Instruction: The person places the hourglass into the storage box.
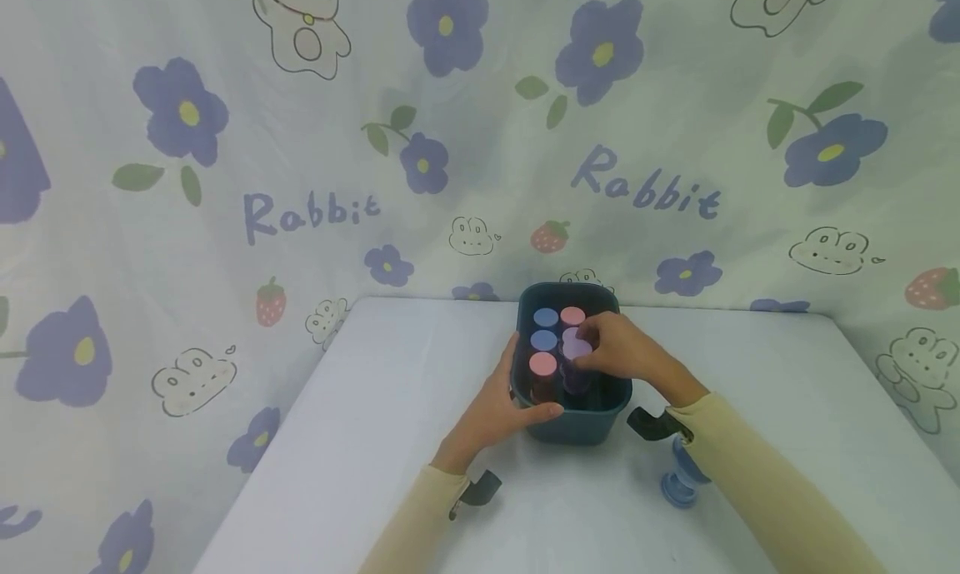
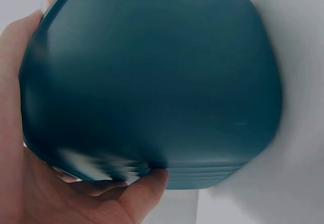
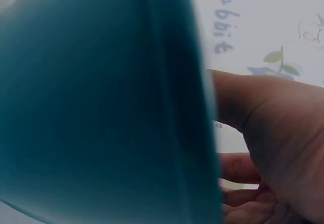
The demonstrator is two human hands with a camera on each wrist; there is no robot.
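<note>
A dark teal bin stands on the table. My left hand grips its left side and near corner, thumb along the near rim; the left wrist view shows fingers curled against the bin's ribbed wall. Inside stand round-topped pieces: two blue ones, a pink one at the back and a pink one in front. Reaching in over the right rim, my right hand pinches a purple piece. In the right wrist view the bin wall hides the fingertips.
A blue piece with a narrow waist and round base is on the white table, partly hidden by the right sleeve. Behind the table hangs a flower-and-rabbit cloth. Dark wrist-camera mounts sit under both wrists.
</note>
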